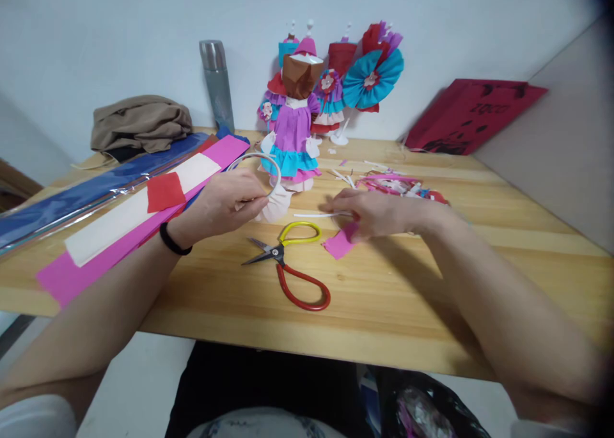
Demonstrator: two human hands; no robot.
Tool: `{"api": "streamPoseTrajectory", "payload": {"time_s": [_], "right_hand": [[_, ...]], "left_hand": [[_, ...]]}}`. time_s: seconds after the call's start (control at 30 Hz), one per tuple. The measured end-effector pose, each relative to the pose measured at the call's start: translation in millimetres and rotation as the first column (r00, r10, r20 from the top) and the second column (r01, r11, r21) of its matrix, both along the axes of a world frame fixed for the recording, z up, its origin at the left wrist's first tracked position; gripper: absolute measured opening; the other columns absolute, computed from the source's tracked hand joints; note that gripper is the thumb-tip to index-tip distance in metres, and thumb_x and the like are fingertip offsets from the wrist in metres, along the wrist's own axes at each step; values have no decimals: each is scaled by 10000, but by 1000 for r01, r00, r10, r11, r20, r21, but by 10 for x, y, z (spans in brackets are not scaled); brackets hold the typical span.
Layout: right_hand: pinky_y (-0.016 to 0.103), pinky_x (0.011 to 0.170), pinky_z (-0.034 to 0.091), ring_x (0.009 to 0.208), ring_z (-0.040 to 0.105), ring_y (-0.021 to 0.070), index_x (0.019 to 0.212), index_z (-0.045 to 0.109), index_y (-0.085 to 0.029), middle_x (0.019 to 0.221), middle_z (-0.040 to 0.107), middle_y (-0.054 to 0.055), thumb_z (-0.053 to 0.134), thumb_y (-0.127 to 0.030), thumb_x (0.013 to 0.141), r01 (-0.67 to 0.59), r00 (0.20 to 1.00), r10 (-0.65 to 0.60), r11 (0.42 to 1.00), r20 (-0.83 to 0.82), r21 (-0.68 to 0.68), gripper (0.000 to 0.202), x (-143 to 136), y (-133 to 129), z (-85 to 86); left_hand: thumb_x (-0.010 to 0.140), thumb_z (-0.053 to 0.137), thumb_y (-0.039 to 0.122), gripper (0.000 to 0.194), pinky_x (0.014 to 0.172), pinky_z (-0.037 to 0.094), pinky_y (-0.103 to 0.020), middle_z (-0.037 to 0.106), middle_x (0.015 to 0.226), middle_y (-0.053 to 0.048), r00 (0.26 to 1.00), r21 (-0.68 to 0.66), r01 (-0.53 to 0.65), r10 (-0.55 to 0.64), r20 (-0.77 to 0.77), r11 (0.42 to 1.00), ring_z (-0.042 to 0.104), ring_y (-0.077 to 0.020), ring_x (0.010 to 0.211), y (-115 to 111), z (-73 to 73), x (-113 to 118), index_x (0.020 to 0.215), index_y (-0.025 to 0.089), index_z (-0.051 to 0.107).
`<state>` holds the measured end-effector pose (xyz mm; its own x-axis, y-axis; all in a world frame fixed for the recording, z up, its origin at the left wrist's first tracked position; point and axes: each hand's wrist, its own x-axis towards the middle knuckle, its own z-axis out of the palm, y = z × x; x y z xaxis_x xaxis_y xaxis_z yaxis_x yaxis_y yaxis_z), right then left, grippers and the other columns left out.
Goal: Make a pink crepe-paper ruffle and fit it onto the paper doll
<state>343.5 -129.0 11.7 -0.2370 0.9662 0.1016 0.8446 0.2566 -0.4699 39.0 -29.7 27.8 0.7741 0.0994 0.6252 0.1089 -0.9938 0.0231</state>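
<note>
A thin white ring-shaped roll (277, 163) is held between the thumb and fingers of my left hand (229, 198), above the table left of centre. My right hand (362, 211) is low over the table on the right, beside a thin white strip (314, 215) and a pink paper piece (341, 243); its fingertips are blurred, and whether they grip anything is unclear. Between and below my hands lie open scissors (277, 253) with one yellow and one red handle. Behind my left hand stands a paper-dressed doll (292, 128) in purple, blue and pink ruffles.
More paper-dressed figures (374, 80) stand at the wall, near a grey flask (218, 89). Crepe paper strips (110, 224) and a brown cloth (139, 123) lie left. Scraps (403, 187) lie behind my right hand, with a red bag (474, 115) at the back right.
</note>
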Motion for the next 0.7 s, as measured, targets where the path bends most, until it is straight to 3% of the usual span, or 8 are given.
{"api": "streamPoseTrajectory", "payload": {"time_s": [0.1,0.2,0.33,0.4,0.47,0.57,0.63,0.7], "right_hand": [[264,603,424,642,573,143,735,679,-224,805,648,-3,735,-73,558,-153,982,168,975,86,-158,240,-167,45,-44],[266,522,331,499,465,121,566,582,-221,545,544,-44,649,-75,659,-164,979,185,966,89,-199,185,-132,117,-101],[286,506,287,457,435,115,509,594,-212,470,531,-28,710,-110,639,178,968,-165,982,189,-56,202,158,182,-114],[292,510,292,479,470,121,589,658,-203,537,600,7,718,-123,658,310,930,-312,950,195,43,122,391,190,-83],[294,508,289,469,451,105,584,663,-198,533,595,15,731,-146,676,462,855,-492,865,160,195,126,659,179,-51],[298,458,244,363,342,94,429,569,-220,348,441,-25,827,-191,588,542,801,-570,820,182,183,304,1049,129,-34],[293,436,246,336,346,102,446,588,-231,316,424,-39,841,-200,580,548,811,-559,829,171,108,288,1240,84,-26],[288,432,256,347,388,117,490,604,-241,329,455,-45,829,-160,572,560,806,-579,813,121,158,252,1317,45,7]], "left_hand": [[919,496,216,286,675,474,-239,661,718,-26,1000,-6,-11,11,-18,1000,597,-116,698,3,-7,6,655,163,594],[919,495,226,291,673,475,-238,667,716,-26,999,-12,-28,27,-29,1000,596,-118,700,14,-16,8,653,164,598],[915,505,217,284,668,472,-237,662,697,-21,1000,-21,-6,6,-5,1000,591,-117,681,31,-29,3,651,162,596],[915,507,212,278,666,469,-239,659,699,-18,1000,-16,-4,5,7,1000,591,-117,679,33,-32,0,656,161,598],[913,510,205,270,662,466,-240,659,703,-18,1000,-10,-4,4,8,1000,594,-118,680,31,-32,-2,664,159,602],[909,518,188,265,661,465,-240,662,707,-26,1000,-8,20,-20,5,1000,601,-121,690,23,-24,-1,660,152,601],[907,522,177,266,665,465,-239,659,706,-31,999,-9,36,-36,10,999,600,-121,692,18,-16,0,654,149,598],[908,521,173,270,665,463,-238,653,701,-30,999,-8,40,-40,19,999,594,-119,686,15,-10,1,649,149,594]]}}
